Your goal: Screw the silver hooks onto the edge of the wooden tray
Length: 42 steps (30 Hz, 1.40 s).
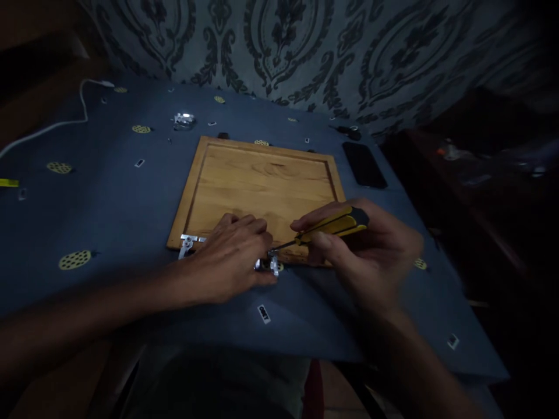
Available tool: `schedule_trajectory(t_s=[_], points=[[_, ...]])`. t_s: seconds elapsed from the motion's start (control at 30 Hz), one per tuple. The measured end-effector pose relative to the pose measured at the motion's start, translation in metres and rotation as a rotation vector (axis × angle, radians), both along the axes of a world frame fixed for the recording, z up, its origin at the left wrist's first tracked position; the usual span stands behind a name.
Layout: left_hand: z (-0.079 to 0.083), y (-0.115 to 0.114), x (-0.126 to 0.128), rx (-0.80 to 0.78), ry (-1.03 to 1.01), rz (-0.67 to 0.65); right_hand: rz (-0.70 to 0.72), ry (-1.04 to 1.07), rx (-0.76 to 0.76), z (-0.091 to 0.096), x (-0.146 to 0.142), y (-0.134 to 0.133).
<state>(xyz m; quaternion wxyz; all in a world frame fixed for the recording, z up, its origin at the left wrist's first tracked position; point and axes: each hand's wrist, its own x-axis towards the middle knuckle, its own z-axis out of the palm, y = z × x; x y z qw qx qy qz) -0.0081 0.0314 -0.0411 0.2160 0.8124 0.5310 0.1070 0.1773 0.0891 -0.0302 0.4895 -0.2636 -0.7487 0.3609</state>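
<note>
A framed wooden panel (262, 180) lies flat on the table. My left hand (238, 256) is closed at its front edge, the fingers and thumb around a metal hinge (271, 263) that is partly hidden. My right hand (371, 250) grips a yellow and black screwdriver (334, 226), its shaft slanting down to the left. The screwdriver's tip is at the hinge; whether it sits in a screw cannot be made out. Another metal bracket (187, 243) lies on the panel's front left corner, beside my left wrist.
Another shiny metal hinge (183, 121) lies behind the panel to the left. A black phone (364, 164) and a dark-handled tool (349, 132) are at the right. A white cable (84, 105) crosses the left side of the patterned blue table cover (113, 203). A patterned wall or curtain (288, 52) stands behind.
</note>
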Motion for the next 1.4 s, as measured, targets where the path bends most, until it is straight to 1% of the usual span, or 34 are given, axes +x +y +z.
schedule_trajectory(t_s=[0.13,0.23,0.27,0.33,0.4,0.47,0.6,0.77,0.97,1.2,1.4], points=[[0.000,0.001,0.000,0.006,0.010,0.003,-0.023,-0.051,-0.097,0.007,-0.003,0.002],[0.001,0.002,0.001,0.017,0.016,-0.003,0.083,-0.112,-0.151,0.015,-0.002,0.004],[0.001,0.001,0.000,0.012,0.018,-0.003,0.109,-0.133,-0.142,0.017,-0.001,0.004],[0.001,0.001,0.000,-0.008,0.020,0.003,0.087,-0.117,-0.074,0.018,0.001,0.003],[0.002,0.000,0.000,-0.012,0.014,0.009,-0.002,-0.010,0.000,0.015,0.003,0.000],[0.002,-0.001,0.000,0.001,0.004,0.009,-0.076,0.099,0.036,0.009,0.004,-0.003],[0.002,-0.001,0.000,0.002,0.014,0.005,-0.150,0.133,0.055,-0.003,0.005,-0.008],[0.001,0.000,0.000,0.014,0.009,0.007,-0.106,0.117,-0.011,-0.007,0.005,-0.008],[0.002,0.000,0.001,-0.009,0.024,0.015,-0.120,0.111,-0.006,-0.009,0.007,-0.008],[-0.001,0.000,-0.001,0.015,0.009,0.010,-0.065,0.108,-0.001,-0.011,0.007,-0.007],[-0.001,0.001,0.000,0.007,0.007,0.006,-0.089,0.069,0.034,-0.013,0.008,-0.008]])
